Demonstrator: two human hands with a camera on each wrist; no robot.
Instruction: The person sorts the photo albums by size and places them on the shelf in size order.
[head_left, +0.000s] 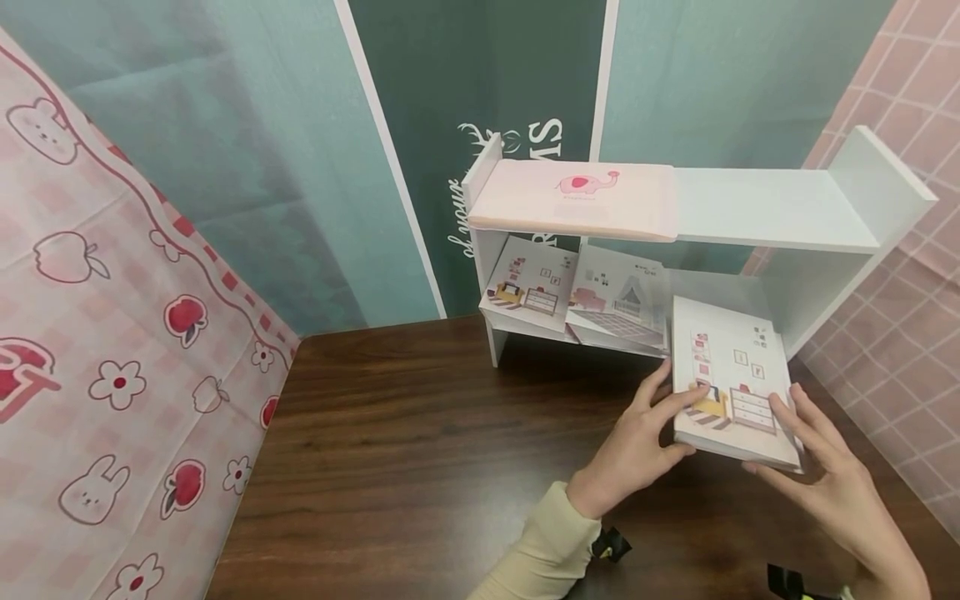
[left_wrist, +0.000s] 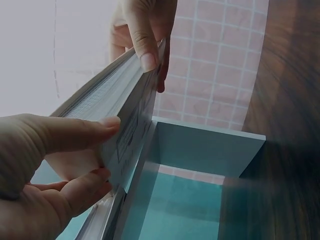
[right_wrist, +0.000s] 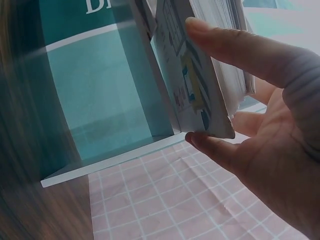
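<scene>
Both hands hold a thick white book (head_left: 731, 367), its cover printed with a drawer chest and a yellow seat. My left hand (head_left: 626, 454) grips its left near corner, and in the left wrist view the thumb lies against one cover. On the opposite side my right hand (head_left: 828, 471) pinches the other near corner, fingers along the right edge. The right wrist view shows the page edges (right_wrist: 220, 55) between thumb and fingers. The book's far end overlaps the lower board of a white shelf (head_left: 757, 204). Two similar picture-covered books (head_left: 528, 275) (head_left: 618, 292) lean there, left of the held one.
A pink item with an elephant print (head_left: 581, 196) lies on the shelf's top board, at the left. The shelf stands on a dark wooden table (head_left: 375, 450). Patterned pink cloth (head_left: 120, 333) hangs at left, pink tile-print covering (head_left: 900, 358) at right.
</scene>
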